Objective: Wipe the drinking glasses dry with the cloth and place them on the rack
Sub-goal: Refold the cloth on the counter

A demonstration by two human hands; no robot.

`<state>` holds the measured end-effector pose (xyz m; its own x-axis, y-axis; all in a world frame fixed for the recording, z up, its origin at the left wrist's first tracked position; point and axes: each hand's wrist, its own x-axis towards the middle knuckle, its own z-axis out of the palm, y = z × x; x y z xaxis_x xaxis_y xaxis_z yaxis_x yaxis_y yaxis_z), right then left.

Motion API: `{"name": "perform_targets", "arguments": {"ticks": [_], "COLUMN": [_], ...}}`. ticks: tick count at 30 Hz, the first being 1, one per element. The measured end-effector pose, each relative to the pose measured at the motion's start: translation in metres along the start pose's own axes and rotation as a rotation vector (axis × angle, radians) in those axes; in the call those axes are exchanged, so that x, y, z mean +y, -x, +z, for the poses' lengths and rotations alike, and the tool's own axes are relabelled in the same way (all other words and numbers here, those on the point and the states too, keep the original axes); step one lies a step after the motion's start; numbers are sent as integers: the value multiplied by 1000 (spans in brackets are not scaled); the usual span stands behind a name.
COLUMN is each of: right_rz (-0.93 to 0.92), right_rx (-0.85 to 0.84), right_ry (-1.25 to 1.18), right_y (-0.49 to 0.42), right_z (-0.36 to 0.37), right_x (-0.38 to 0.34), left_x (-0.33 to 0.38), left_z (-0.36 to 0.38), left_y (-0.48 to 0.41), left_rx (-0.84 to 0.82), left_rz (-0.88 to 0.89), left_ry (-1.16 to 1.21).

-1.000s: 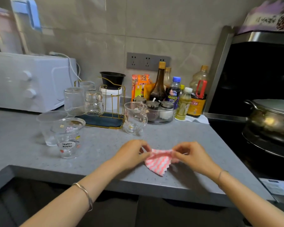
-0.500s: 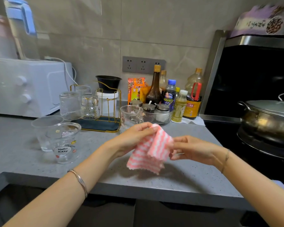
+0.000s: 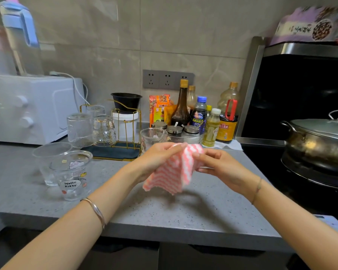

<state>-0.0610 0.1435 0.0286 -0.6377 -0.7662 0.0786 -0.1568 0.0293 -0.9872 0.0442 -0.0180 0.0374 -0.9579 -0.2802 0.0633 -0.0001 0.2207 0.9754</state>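
Note:
A pink-and-white striped cloth (image 3: 174, 172) hangs above the grey counter (image 3: 193, 211), held up between both hands. My left hand (image 3: 156, 158) pinches its upper left edge and my right hand (image 3: 219, 166) pinches its right edge. A printed glass (image 3: 72, 175) and a plain clear glass (image 3: 49, 160) stand upright at the left. Just behind my left hand stands a clear glass mug (image 3: 152, 136). The gold wire rack (image 3: 117, 137) on a dark tray holds three upturned glasses (image 3: 80, 129).
A white oven (image 3: 31, 108) sits at the back left. Behind the rack are a white tub with a black bowl (image 3: 126, 102), bottles (image 3: 180, 108) and spice jars (image 3: 175, 131). A steel pot (image 3: 318, 141) stands on the stove at the right.
Both hands lifted the cloth off the counter and raised it. The cloth has unfolded and now hangs between them, closer to the mug.

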Motion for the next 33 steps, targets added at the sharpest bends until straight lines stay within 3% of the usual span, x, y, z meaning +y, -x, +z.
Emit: {"name": "perform_targets", "arguments": {"ticks": [3,6,8,11,16,19,22,26,30,33], "right_rz": [-6,129,145,26,-117,-65,97,276,316,244], "right_rx": [-71,-166,-97,84,113,51,-153,-348,-270,-98], "right_ry": [14,62,8,-183,-141,2,91,49,-20,-18], "right_y": [-2,-2,-7,-15,-10,9,37,63,67,58], "right_z": [-4,-8,-13,-24,-29,-27,-27,-20,-17,-18], "right_x": [-5,-6,-5,-12,-29,-12,24,52,60,58], "left_x": [1,4,7,13,24,1,-46,-88,-89,-80], "left_z": [-3,-1,0,-2,-1,2,7,12,15,18], "left_y": [0,-8,-14,-23,-26,-11,12,33,35,25], "left_rx": [-31,28,62,109,109,22,-192,-359,-297,-165], "left_rz": [-5,37,55,102,190,136,13,-107,-120,-74], "left_ry": [-54,44,113,134,164,93,-9,-25,28,70]}}
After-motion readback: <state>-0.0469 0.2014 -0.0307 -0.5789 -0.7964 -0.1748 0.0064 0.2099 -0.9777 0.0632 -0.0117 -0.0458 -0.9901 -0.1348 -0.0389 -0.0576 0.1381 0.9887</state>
